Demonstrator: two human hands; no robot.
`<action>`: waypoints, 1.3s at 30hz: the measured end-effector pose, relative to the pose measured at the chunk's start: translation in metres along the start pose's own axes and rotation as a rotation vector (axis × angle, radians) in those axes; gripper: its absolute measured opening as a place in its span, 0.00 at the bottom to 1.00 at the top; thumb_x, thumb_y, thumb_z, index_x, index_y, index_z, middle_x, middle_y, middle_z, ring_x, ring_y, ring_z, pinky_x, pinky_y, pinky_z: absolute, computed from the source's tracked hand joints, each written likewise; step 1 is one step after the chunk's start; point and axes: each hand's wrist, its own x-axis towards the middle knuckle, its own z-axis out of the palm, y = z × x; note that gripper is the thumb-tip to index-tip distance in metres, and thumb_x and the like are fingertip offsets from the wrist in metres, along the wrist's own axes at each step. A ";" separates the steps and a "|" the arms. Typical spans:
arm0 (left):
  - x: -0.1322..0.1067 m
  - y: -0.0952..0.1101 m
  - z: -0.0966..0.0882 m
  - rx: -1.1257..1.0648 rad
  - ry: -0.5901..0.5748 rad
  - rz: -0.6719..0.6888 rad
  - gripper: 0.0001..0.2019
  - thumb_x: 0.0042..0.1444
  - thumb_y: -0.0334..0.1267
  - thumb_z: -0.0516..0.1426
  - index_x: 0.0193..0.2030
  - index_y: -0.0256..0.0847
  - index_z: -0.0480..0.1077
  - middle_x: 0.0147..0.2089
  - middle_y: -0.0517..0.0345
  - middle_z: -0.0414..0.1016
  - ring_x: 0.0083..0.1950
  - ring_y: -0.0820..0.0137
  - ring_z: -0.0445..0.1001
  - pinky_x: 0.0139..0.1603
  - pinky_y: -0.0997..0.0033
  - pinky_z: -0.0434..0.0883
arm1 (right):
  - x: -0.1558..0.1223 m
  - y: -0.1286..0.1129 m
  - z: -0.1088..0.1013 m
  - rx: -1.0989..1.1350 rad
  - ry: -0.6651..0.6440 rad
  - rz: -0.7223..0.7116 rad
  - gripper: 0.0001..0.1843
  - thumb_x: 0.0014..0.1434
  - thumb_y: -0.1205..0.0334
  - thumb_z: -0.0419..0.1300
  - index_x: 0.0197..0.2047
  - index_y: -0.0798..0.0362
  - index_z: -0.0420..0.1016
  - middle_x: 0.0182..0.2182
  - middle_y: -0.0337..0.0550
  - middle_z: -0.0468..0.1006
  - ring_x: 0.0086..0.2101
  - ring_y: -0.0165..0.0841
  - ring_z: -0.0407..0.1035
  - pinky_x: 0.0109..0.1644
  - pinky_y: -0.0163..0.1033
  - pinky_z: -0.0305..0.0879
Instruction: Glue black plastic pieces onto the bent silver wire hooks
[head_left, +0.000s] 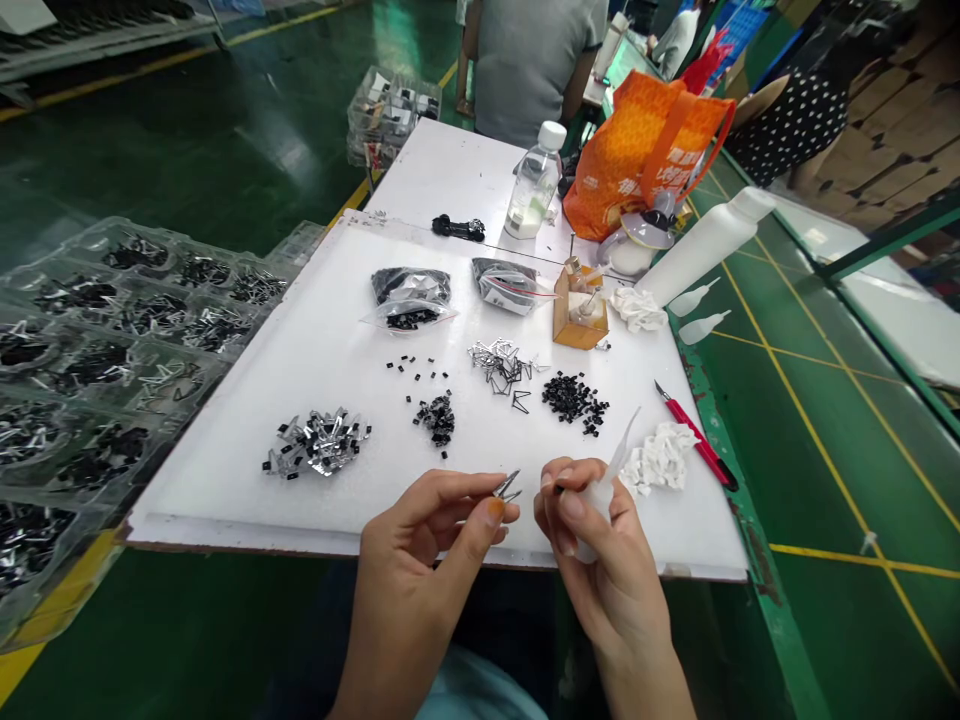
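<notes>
Between the thumb and forefinger of my left hand (435,560) is a small bent metal clip (508,487), its prongs pointing right. My right hand (600,540) is closed around a translucent dropper bottle (598,497) with its thin nozzle (625,440) upward. A tiny black piece (559,490) shows at its thumb and fingertips. Both hands are over the front edge of the white table (480,540), close but apart. Beyond them lie a pile of similar wire clips (504,366), black pieces (574,402), more black pieces (436,418) and clips with black ends (319,440).
A red craft knife (697,440) and crumpled tissue (660,458) lie at right. Farther back are bagged parts (411,292), a wooden box (581,315), a white bottle (709,250), a clear bottle (534,185) and an orange bag (637,150). Plastic trays (142,300) stand left; a person (536,60) sits ahead.
</notes>
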 end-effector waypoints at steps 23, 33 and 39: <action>-0.002 0.004 0.003 0.018 -0.035 0.039 0.04 0.60 0.35 0.66 0.38 0.48 0.84 0.36 0.61 0.84 0.38 0.70 0.84 0.38 0.81 0.79 | -0.010 0.010 -0.001 -0.212 -0.019 -0.150 0.03 0.58 0.60 0.71 0.35 0.44 0.81 0.41 0.40 0.76 0.35 0.29 0.70 0.36 0.33 0.68; -0.004 -0.001 0.002 0.010 -0.076 0.102 0.05 0.60 0.34 0.66 0.39 0.50 0.85 0.37 0.60 0.83 0.38 0.71 0.81 0.37 0.82 0.77 | -0.009 0.007 -0.003 -0.472 -0.085 -0.297 0.04 0.61 0.62 0.69 0.37 0.41 0.82 0.41 0.42 0.72 0.42 0.35 0.70 0.40 0.38 0.69; -0.002 0.005 0.004 0.029 -0.083 0.112 0.09 0.58 0.32 0.66 0.40 0.51 0.86 0.36 0.60 0.83 0.37 0.71 0.81 0.35 0.82 0.78 | -0.008 0.004 -0.003 -0.507 -0.088 -0.316 0.05 0.61 0.64 0.69 0.37 0.41 0.82 0.40 0.41 0.72 0.40 0.34 0.72 0.40 0.38 0.70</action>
